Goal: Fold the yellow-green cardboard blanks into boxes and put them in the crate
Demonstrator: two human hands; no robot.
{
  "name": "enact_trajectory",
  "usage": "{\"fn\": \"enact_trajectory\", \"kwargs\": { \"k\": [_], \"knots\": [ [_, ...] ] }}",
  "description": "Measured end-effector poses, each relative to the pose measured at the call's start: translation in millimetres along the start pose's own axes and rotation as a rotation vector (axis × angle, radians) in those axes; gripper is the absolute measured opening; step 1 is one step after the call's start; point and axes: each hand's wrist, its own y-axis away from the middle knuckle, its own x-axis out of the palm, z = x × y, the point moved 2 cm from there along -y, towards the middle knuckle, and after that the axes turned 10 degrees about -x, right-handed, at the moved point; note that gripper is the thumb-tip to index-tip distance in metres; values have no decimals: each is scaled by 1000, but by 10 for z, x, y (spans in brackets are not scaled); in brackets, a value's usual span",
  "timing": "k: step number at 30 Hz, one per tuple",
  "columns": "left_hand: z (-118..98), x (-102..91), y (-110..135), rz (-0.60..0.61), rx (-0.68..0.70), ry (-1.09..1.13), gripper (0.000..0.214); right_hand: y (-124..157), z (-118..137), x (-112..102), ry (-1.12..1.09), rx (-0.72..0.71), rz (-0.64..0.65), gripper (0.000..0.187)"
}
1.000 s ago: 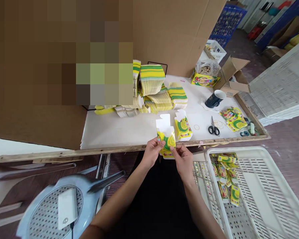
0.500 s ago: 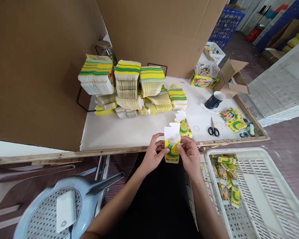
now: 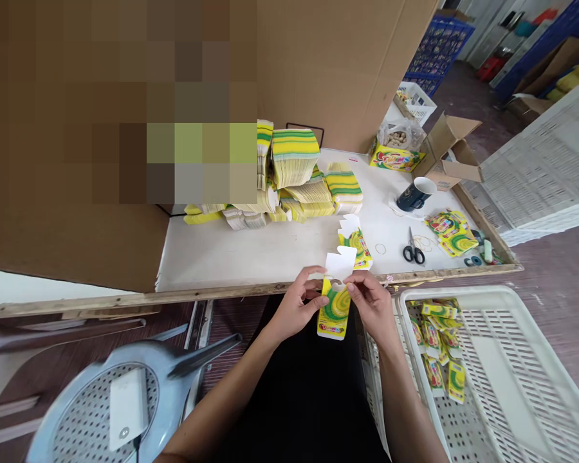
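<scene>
Small printed carton (image 3: 335,315) sits just off the near edge of the worktop (image 3: 246,260), in front of the person's dark clothing, its white flap (image 3: 340,262) raised toward the far side. Both hands are closed on it: left hand (image 3: 296,310) pinches the left side, thumb on the front face; right hand (image 3: 377,307) pinches the upper right edge. Handling estimate: very light, thin card, springy at the creases, easily dented or torn at the flap; printed face smooth, possibly slippery. Best hold: fingertips along the side folds, without squeezing the broad face. Materials: yellow-green print outside, plain white inside, a curved cut-out below the flap. A similar carton (image 3: 357,247) with notched white tabs stands just beyond on the worktop. Farther off, stacked card blanks (image 3: 295,151) show layered, striped edges. Near right: rigid, slotted white plastic crate (image 3: 509,379).
</scene>
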Motion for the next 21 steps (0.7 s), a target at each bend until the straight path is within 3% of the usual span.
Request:
{"fn": "enact_trajectory", "kwargs": {
  "k": [3, 8, 10, 16, 21],
  "knots": [
    [-2, -1, 4, 32, -27, 3, 78, 11, -17, 18, -30, 3, -59, 28],
    [2, -25, -9, 10, -18, -35, 49, 20, 44, -36, 89, -94, 9, 25],
    [8, -24, -10, -21, -1, -52, 41, 31, 75, -67, 77, -129, 69, 33],
    [45, 17, -3, -60, 29, -133, 42, 51, 13, -42, 102, 109, 129, 35],
    [58, 39, -1, -19, -13, -85, 47, 19, 12, 39, 231, 111, 96, 29]
  ]
}}
